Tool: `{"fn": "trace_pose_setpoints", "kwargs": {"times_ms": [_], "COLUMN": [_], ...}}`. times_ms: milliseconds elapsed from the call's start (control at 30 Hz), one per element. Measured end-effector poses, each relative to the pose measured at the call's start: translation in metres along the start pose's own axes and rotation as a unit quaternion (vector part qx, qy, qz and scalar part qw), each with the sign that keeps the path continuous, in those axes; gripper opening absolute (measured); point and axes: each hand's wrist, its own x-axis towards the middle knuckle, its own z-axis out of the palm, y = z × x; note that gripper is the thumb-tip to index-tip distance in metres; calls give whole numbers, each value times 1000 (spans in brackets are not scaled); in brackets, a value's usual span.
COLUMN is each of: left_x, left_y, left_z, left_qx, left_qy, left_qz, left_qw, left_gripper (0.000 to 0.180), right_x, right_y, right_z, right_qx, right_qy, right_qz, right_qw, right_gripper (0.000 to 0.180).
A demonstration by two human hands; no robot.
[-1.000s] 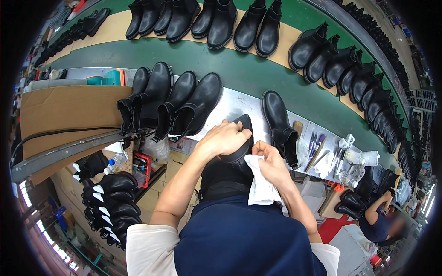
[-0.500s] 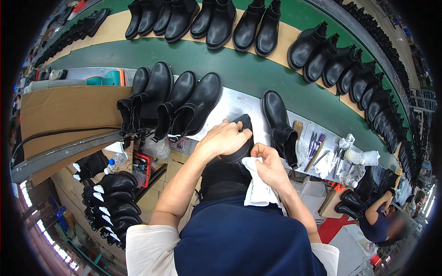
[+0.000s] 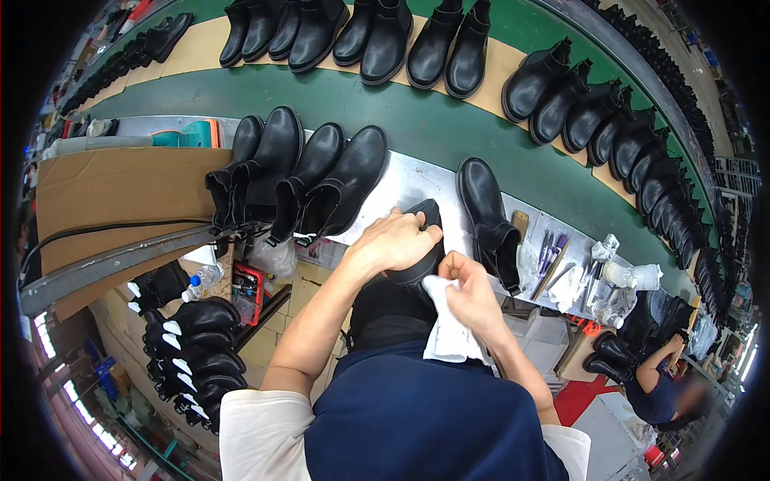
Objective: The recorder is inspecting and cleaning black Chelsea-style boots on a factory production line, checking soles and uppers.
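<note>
A black ankle boot [image 3: 416, 268] is held in front of my waist, at the edge of the metal bench. Over its top, my left hand [image 3: 399, 240] is closed, gripping it. A white cloth [image 3: 451, 329] hangs from my right hand [image 3: 472, 290], whose fingers are pinched on it against the boot's near right side. Just to the right lies another black boot [image 3: 485, 212] on the bench, toe pointing away. Several black boots [image 3: 341, 184] rest to the left of my left hand, toes pointing away. The held boot's underside is hidden.
Pairs of black boots [image 3: 385, 44] line the green conveyor [image 3: 417, 120] ahead. Pens [image 3: 553, 250], crumpled tissue [image 3: 567, 286] and plastic bottles [image 3: 630, 275] lie on the right of the bench. A cardboard panel [image 3: 120, 192] stands left. Another person [image 3: 666, 385] works at far right.
My right hand has shifted very slightly with the cloth beside the boot. The left hand keeps its grip, and the boot stays nearly in place.
</note>
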Motion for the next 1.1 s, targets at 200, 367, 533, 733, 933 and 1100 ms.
{"fn": "trace_pose_setpoints", "kwargs": {"times_ms": [200, 367, 533, 733, 933, 1100], "left_x": [-1, 0, -2, 1, 2, -1], "left_y": [1, 0, 8, 3, 5, 9], "left_z": [-1, 3, -1, 4, 5, 11], "left_qx": [-14, 0, -14, 15, 18, 17], "left_qy": [-12, 5, -16, -3, -21, 15], "left_qz": [-13, 1, -53, -3, -31, -26], "left_qw": [1000, 1000, 998, 1000, 999, 999], "left_gripper": [58, 57, 54, 58, 51, 53], "right_x": [3, -1, 1, -1, 7, 15], "right_y": [-3, 2, -4, 8, 6, 20], "right_z": [-6, 1, -5, 0, -14, -24], "right_qx": [86, -8, 55, -43, 88, 276], "right_qy": [-18, -5, 7, -1, -18, -31], "right_qz": [44, -37, 24, -71, 22, 78], "right_qw": [995, 999, 998, 997, 996, 958], "right_gripper": [7, 8, 8, 10, 9, 13]}}
